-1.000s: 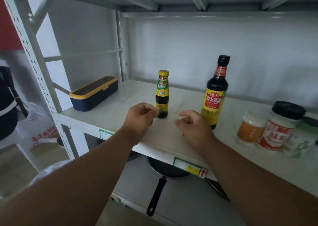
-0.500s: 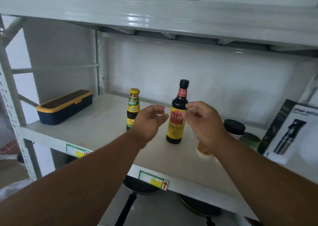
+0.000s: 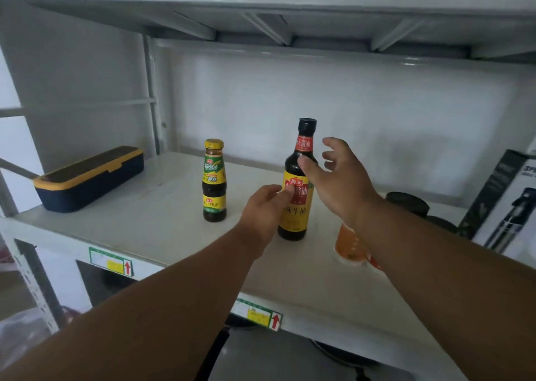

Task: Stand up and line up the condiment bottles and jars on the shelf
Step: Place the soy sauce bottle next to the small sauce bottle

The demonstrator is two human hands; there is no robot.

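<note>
White metal shelf (image 3: 162,229) carries a tall soy sauce bottle (image 3: 296,206), upright near the middle, and a smaller yellow-capped sauce bottle (image 3: 214,182) standing to its left, apart from it. The left hand (image 3: 265,208) touches the tall bottle's label with loosely curled fingers; the right hand (image 3: 338,180) is spread, thumb against its shoulder. An orange jar (image 3: 348,245) stands behind the right forearm. A navy box (image 3: 90,177) lies far left.
</note>
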